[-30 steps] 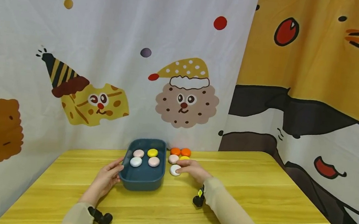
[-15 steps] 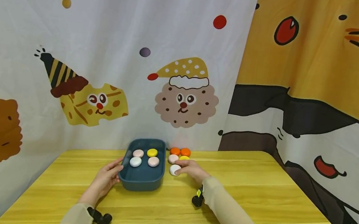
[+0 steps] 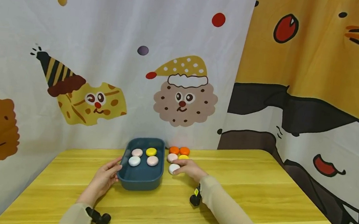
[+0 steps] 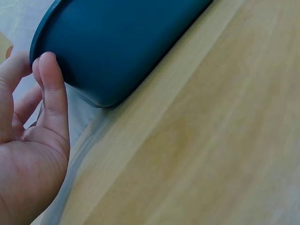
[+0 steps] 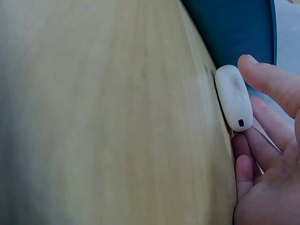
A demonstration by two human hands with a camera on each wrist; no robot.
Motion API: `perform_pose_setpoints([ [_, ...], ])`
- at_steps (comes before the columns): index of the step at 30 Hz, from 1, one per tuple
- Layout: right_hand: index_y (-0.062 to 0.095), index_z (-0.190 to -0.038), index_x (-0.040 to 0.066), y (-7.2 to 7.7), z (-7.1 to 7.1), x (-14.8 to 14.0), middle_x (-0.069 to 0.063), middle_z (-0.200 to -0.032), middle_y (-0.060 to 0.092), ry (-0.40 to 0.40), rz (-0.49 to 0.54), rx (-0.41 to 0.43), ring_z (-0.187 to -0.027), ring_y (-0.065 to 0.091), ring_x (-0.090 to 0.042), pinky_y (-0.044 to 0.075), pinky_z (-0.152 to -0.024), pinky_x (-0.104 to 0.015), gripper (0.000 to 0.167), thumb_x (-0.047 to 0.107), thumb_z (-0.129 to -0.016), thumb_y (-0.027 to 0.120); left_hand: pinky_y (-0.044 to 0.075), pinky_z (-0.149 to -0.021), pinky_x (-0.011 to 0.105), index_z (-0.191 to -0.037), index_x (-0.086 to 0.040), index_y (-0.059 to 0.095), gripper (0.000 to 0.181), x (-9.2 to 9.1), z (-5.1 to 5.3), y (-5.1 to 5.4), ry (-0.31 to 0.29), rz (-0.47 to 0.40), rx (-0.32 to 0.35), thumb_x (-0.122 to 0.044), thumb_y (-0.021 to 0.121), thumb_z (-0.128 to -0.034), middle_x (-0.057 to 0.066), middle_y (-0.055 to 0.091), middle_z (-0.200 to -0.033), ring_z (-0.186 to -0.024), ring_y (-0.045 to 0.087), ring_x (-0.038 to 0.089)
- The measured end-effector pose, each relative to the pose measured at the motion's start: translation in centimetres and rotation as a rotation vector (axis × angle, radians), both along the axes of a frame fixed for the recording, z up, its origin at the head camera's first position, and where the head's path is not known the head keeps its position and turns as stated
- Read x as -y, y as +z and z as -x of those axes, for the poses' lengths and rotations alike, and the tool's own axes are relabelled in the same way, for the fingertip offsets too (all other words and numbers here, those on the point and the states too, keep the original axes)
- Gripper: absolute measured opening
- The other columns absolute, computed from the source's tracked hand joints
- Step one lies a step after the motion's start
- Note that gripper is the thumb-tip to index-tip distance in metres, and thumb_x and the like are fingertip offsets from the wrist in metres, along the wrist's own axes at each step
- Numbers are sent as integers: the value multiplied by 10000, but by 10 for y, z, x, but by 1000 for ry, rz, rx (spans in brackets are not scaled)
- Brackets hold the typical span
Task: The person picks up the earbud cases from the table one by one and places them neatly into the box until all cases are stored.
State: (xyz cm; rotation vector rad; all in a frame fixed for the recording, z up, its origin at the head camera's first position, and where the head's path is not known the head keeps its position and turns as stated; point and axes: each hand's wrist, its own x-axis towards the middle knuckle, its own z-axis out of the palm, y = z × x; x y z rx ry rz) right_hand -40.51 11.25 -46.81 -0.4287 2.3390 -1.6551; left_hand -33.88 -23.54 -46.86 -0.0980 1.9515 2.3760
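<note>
A dark blue-green bin (image 3: 141,185) stands on the wooden table with pink, white and yellow round discs inside, such as the yellow disc (image 3: 151,151). At the bin's left rim my left hand (image 3: 106,177) holds on; in the left wrist view its fingers (image 4: 54,101) lie against the outer wall. To the right of the bin, my right hand (image 3: 193,171) has thumb and fingers on a white disc (image 5: 230,96), which lies on the table and shows a small black slot in its side. The right fingers partly cover this disc and a yellow disc (image 3: 183,157) in the head view.
Behind the white disc lie a pink disc (image 3: 172,158) and two orange discs, one being the left orange disc (image 3: 174,150). A printed curtain (image 3: 112,64) hangs along the table's back edge. Bare wood (image 3: 255,207) extends to the right.
The whole head view has shifted slightly. Both hands, the bin and the discs keep nearly the same places relative to each other.
</note>
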Motion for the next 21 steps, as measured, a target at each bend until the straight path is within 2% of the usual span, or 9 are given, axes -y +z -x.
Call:
perform_pose_setpoints([
  [21, 628, -1262, -22, 0, 1, 4, -151, -1288, 600, -15, -7, -4, -1192, 521, -276, 367, -1039, -453, 534, 30, -757, 791, 493, -551, 209, -1506, -67, 351, 600, 1, 1, -2, -6, 3, -20, -133, 605, -966, -16, 543, -961, -564, 513, 69],
])
